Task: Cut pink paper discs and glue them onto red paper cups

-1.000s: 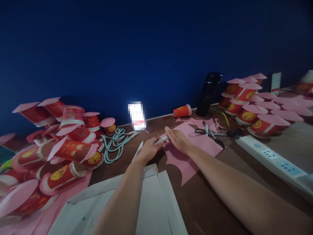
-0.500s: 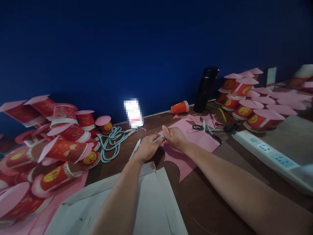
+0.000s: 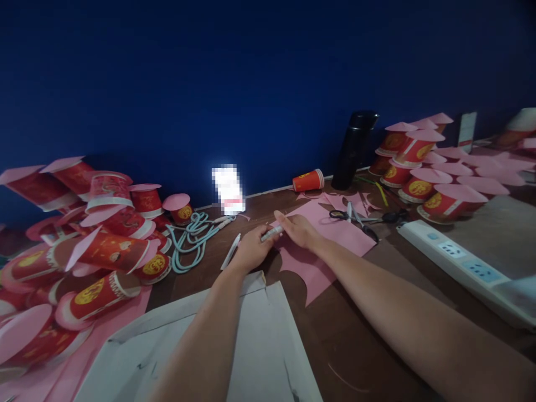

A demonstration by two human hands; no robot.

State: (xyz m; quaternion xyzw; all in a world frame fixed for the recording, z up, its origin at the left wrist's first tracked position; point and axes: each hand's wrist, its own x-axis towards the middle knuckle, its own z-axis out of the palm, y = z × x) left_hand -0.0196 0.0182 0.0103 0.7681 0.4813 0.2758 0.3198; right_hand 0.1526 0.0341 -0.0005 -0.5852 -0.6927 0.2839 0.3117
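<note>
My left hand [image 3: 251, 249] and my right hand [image 3: 298, 230] meet over the brown table, both closed on a small white stick-like tube [image 3: 272, 233], one at each end. Under them lies a pink paper sheet [image 3: 330, 237] with cut-out edges. A white pen [image 3: 231, 251] lies just left of my left hand. Grey cardboard [image 3: 251, 346] lies under my left forearm.
Red paper cups with pink paper lids are heaped at the left [image 3: 104, 251] and stacked at the right [image 3: 419, 167]. Scissors [image 3: 360, 218], a black bottle [image 3: 354, 148], a tipped red cup [image 3: 309, 181], a coiled pale-blue cord [image 3: 190, 240] and a white power strip [image 3: 460, 262] lie around.
Both hands stay together on the tube, shifting slightly up and away. The right fingers have slid along it. The view has drifted a little.
</note>
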